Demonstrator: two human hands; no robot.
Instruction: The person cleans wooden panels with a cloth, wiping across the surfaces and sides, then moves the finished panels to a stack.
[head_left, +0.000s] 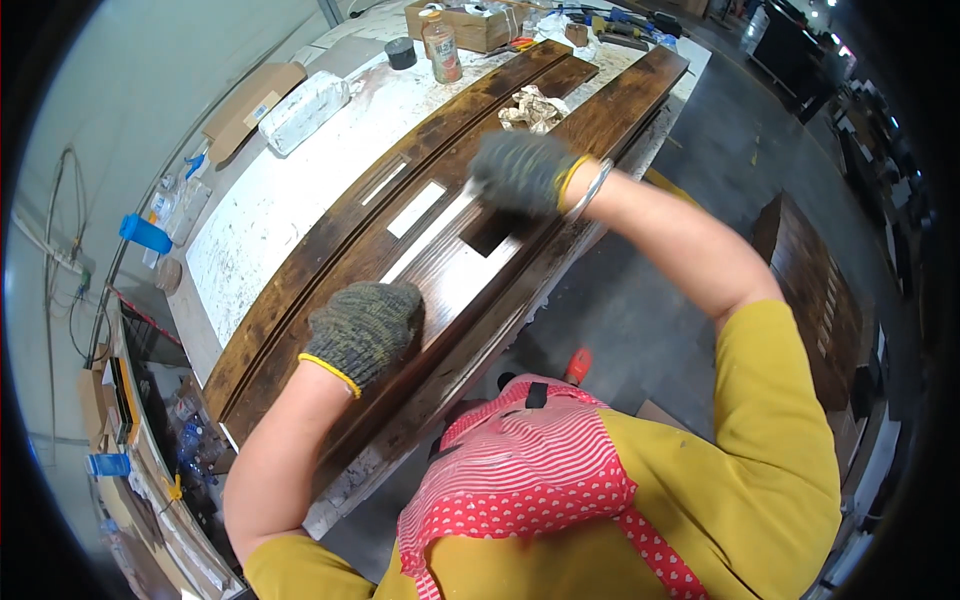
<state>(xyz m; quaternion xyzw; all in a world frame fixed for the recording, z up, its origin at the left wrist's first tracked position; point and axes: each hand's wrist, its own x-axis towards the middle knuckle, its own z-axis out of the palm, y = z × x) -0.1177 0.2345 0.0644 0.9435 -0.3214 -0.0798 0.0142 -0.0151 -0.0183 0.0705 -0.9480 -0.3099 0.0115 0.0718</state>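
Note:
Long dark-brown stained wooden boards [335, 240] lie side by side across the white worktable in front of me. The nearest one has rectangular cutouts and catches a bright reflection. My left hand [365, 330], in a dark grey knitted glove with a yellow cuff, rests on this board with its fingers curled under and hidden. Farther right, my right hand [525, 172], gloved the same way, is closed and pressed down beside a cutout. Motion blurs its fingers, and whatever it may hold is hidden. A crumpled stained cloth [533, 109] lies just beyond it on the boards.
On the white tabletop [235, 270] stand a bottle [441, 48], a black round container [401, 53] and a white wrapped block [305, 112]. A wooden box [465, 28] and tools sit at the far end. Another brown panel [815, 290] stands at the right.

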